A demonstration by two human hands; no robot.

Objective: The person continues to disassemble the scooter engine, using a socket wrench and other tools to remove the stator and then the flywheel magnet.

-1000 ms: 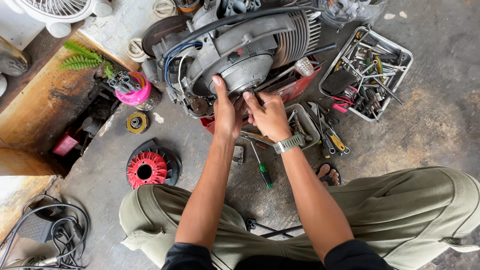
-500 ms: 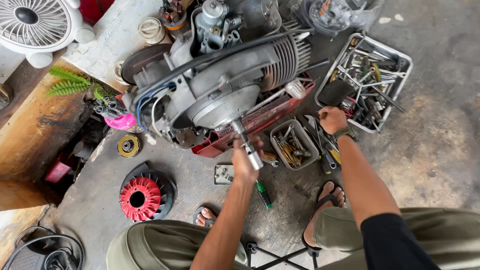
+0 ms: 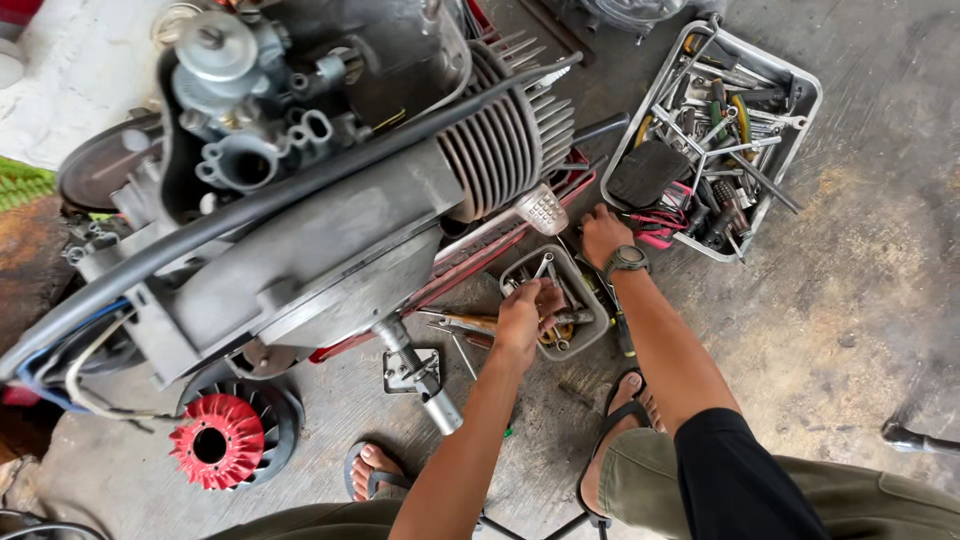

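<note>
His left hand point(image 3: 522, 318) is cupped, fingers curled into the small grey tray point(image 3: 590, 335) of bits on the floor beside the engine point(image 3: 330, 220), the right hand point(image 3: 603, 232) pressed down just beyond it; he'd do best sifting slowly, lifting one piece clear.

Left hand point(image 3: 522, 318) reaches into small grey parts tray point(image 3: 590, 335) on concrete floor point(image 3: 850, 330), fingers curled among small metal tools; grip unclear. Right hand point(image 3: 603, 233), with wristwatch point(image 3: 626, 261), rests just beyond that tray, fingertips near red frame point(image 3: 500, 250) under the engine point(image 3: 330, 220). Engine's finned cylinder point(image 3: 510, 140) points toward large metal tool tray point(image 3: 800, 90) at upper right, full of wrenches. Shaft point(image 3: 420, 375) sticks out of the engine toward the person. Red fan wheel point(image 3: 217, 442) lies lower left. Sandalled feet on the floor.
</note>
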